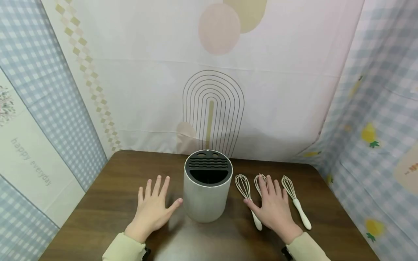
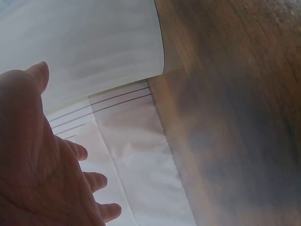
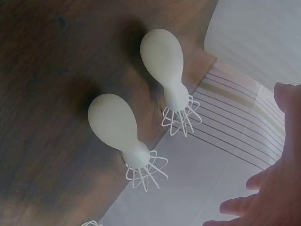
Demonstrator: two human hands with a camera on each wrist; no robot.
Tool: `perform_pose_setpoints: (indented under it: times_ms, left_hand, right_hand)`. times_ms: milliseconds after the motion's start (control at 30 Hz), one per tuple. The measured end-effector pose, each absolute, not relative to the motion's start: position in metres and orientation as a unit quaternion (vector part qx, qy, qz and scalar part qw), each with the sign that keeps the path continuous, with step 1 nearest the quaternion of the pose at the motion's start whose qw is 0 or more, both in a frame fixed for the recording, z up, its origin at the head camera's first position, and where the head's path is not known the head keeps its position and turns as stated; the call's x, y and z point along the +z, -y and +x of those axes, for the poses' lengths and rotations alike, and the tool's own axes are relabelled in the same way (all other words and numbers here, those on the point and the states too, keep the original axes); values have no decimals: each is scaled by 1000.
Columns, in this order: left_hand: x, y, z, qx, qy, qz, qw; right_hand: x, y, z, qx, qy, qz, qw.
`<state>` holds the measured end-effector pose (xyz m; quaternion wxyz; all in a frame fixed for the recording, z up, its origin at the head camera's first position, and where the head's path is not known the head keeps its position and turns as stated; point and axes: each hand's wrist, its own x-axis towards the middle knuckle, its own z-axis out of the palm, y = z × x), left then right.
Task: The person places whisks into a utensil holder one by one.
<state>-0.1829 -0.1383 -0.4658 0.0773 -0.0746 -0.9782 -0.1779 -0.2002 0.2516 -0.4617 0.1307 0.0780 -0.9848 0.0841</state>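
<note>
My left hand point(image 1: 152, 210) is spread with straight fingers over the table, just left of a white cylindrical utensil holder point(image 1: 205, 203). The holder has a black slotted insert point(image 1: 209, 165) with a half-round opening. On its other side my right hand point(image 1: 275, 208), fingers also spread, is above the whisks and grips nothing. The left whisk point(image 1: 257, 220) lies partly under my thumb. My fingers and palm hide most of the middle whisk point(image 1: 258, 185), leaving part of its wires showing. A right whisk point(image 1: 302, 214) lies fully visible. Two white whisk handles point(image 3: 162, 56) show in the right wrist view.
The dark wooden table point(image 1: 107, 203) carries the holder and whisks. A pale printed cloth point(image 1: 147, 90) hangs behind its back edge. Blue checked cloths point(image 1: 49, 72) hang at both sides.
</note>
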Motion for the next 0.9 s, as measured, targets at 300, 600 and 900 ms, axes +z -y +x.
perform_pose_setpoints:
  times_ms: [300,600,900]
  left_hand:
    - [-462,140,-185,-175,978,-75,90]
    - [-461,141,-186,-180,976,-75,92]
    - [-458,139,-189,-246,961,-83,92]
  right_hand:
    - [-461,-247,-204,84,984,82,133]
    - [-463,-244,-207,83,985,87,122]
    - [-460,-243,-204,93,986,89,108]
